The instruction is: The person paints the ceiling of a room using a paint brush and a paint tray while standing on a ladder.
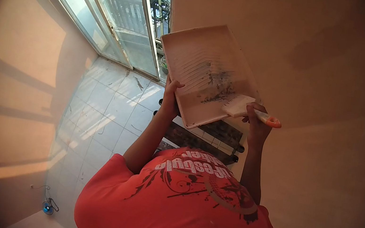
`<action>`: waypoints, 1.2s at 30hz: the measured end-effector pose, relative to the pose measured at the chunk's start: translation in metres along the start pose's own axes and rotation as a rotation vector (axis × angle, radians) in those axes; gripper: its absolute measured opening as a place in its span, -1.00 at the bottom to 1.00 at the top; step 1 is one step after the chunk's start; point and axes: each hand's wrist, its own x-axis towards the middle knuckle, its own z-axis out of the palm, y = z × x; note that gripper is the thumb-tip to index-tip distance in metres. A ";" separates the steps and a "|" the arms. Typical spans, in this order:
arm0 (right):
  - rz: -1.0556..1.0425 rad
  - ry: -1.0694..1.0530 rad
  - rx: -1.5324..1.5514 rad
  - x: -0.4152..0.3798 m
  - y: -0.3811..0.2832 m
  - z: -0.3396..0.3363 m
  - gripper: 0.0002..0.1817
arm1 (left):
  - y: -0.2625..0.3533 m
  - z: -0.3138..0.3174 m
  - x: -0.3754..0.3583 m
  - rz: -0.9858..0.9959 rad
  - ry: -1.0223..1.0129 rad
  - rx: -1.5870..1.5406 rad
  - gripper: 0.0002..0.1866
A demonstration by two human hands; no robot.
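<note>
A pale paint tray with a ribbed slope and dark smears on its bottom is held up in front of me, tilted in view. My left hand grips its left edge, the thumb over the rim and the other fingers hidden beneath. In my right hand is a wide paintbrush with an orange-tipped handle, fingers closed round the handle. Its whitish bristles lie over the lower right part of the tray, close to the dark smears.
Dark wooden slats of a stand or ladder show below the tray, above a tiled floor. A sliding glass door is at the upper left. The wall rises on the right. A blue object with a cord lies lower left.
</note>
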 end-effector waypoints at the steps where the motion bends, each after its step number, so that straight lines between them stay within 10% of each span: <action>1: 0.016 0.047 0.007 -0.002 0.005 -0.002 -0.82 | 0.001 0.002 -0.001 0.011 -0.011 0.000 -0.20; 29: -0.047 0.030 0.195 -0.037 0.004 -0.025 -0.78 | 0.000 0.011 -0.010 -0.003 -0.132 0.075 -0.21; 36: -0.440 0.317 0.431 0.030 -0.054 -0.060 -0.76 | 0.002 0.007 -0.006 -0.025 -0.138 0.087 -0.22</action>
